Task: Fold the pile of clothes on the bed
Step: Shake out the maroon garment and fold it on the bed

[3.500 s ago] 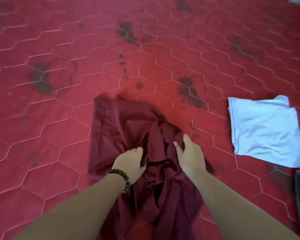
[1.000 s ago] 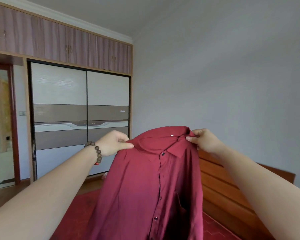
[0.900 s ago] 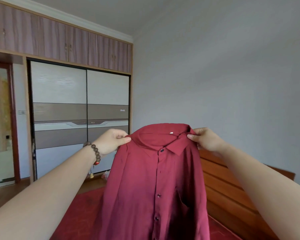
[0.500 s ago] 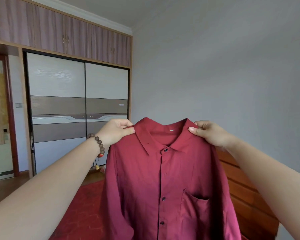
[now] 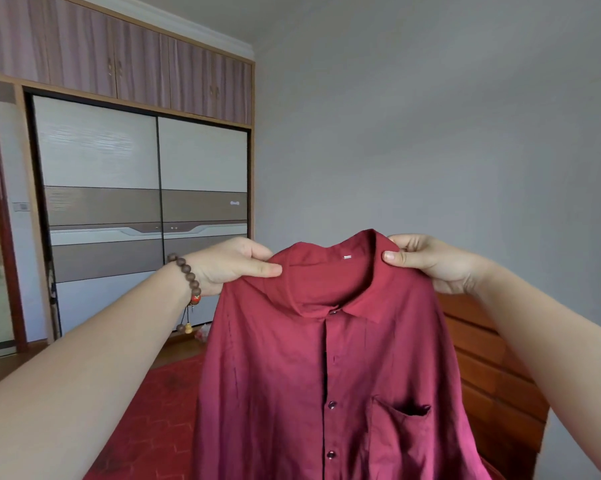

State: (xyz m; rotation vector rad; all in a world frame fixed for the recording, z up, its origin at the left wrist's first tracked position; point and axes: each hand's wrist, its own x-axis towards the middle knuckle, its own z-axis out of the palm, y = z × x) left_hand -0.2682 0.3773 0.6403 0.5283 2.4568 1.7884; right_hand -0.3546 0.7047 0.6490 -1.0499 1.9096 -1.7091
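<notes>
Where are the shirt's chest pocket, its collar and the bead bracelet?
chest pocket [image 5: 401, 431], head view, front panel of the pocket.
collar [image 5: 364, 306], head view, right flap.
bead bracelet [image 5: 188, 275], head view, beads on the left wrist.

Left hand [image 5: 231, 263] and right hand [image 5: 430, 261] pinch the red shirt [image 5: 326, 375] aloft.

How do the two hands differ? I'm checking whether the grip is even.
The left hand has a bead bracelet at its wrist; the right hand has a bare wrist. The left pinches beside the collar, the right at the collar's edge. Both hold the red shirt up.
</notes>
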